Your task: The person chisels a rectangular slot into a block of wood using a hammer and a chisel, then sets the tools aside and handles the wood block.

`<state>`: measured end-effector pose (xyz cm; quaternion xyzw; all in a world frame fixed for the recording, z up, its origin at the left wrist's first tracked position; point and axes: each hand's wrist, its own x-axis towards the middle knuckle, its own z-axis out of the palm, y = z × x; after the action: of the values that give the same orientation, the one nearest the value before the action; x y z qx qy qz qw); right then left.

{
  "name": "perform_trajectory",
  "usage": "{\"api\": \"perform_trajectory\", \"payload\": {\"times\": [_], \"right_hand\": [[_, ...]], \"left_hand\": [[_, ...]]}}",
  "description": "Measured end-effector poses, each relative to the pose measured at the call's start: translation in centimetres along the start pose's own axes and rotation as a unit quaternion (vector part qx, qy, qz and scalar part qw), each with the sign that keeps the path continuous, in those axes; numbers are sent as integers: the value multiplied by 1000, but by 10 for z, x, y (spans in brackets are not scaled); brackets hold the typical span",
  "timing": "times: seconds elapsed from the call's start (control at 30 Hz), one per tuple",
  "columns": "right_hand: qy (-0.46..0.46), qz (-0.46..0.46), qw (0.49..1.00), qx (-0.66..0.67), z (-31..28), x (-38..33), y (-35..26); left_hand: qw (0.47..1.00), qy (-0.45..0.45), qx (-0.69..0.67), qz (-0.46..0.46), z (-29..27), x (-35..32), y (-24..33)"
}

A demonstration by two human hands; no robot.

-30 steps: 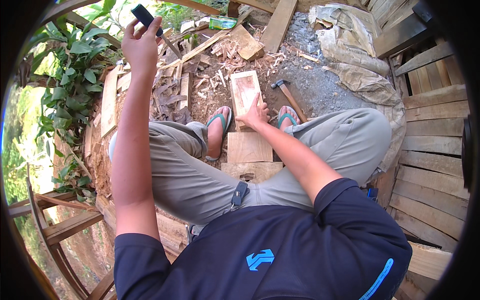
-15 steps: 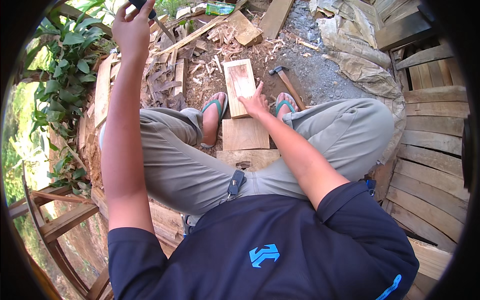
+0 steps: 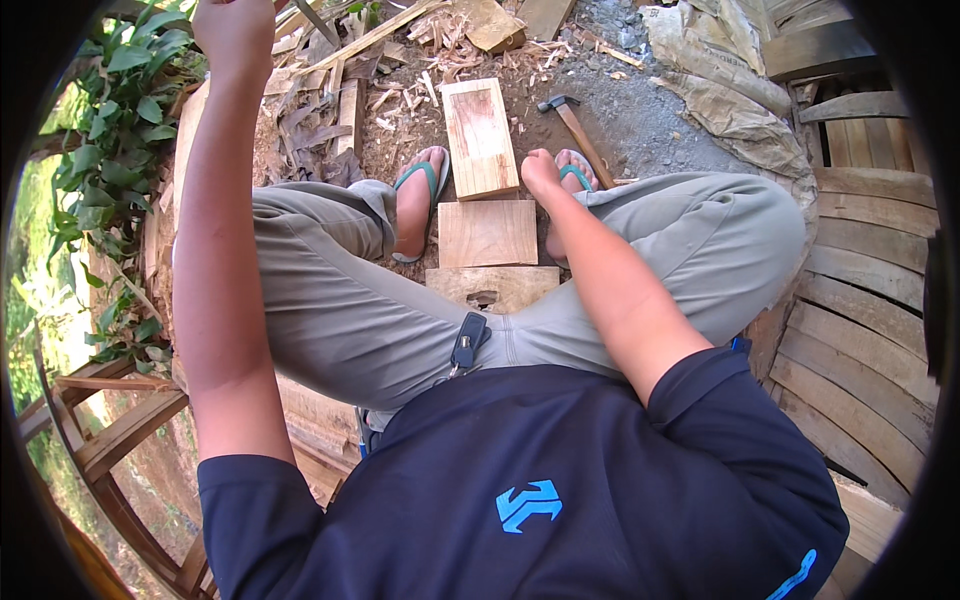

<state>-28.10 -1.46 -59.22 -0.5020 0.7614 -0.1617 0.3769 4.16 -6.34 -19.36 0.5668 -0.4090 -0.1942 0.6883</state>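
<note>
My left hand (image 3: pixel 235 35) is raised high at the top edge, closed in a fist; what it grips is cut off by the picture's rim. A pale rectangular wooden block (image 3: pixel 480 135) stands on a square board (image 3: pixel 487 232) between my sandalled feet. My right hand (image 3: pixel 540 172) is down at the block's near right corner, fingers curled against its edge. A hammer (image 3: pixel 572 125) with a wooden handle lies on the ground just right of that hand.
Wood chips and offcuts (image 3: pixel 330 110) cover the ground ahead. A second board (image 3: pixel 492 288) lies nearer my lap. Leafy plants (image 3: pixel 120 130) are on the left, curved wooden slats (image 3: pixel 860 300) on the right, a crumpled sack (image 3: pixel 730 90) beyond the hammer.
My left hand, holding a dark-handled tool earlier, has risen to the top edge. My right hand has slid from the block's face to its near right corner.
</note>
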Motion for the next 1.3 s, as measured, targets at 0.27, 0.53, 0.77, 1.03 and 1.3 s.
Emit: {"api": "perform_trajectory", "payload": {"times": [0.27, 0.53, 0.77, 1.03, 1.3], "right_hand": [[70, -105, 990, 57, -11, 50, -49], [-119, -198, 972, 50, -1, 156, -109], [-255, -261, 930, -46, 44, 173, -106], [-162, -251, 951, -85, 20, 170, -94], [-130, -255, 954, -85, 7, 172, -87]], "left_hand": [[998, 6, 70, 1, 15, -25, 22], [996, -47, 70, 21, 9, -5, 0], [993, -51, 101, 26, -2, 14, -16], [978, -117, 165, 56, 20, -23, 6], [986, -81, 144, 35, 20, -12, -3]]}}
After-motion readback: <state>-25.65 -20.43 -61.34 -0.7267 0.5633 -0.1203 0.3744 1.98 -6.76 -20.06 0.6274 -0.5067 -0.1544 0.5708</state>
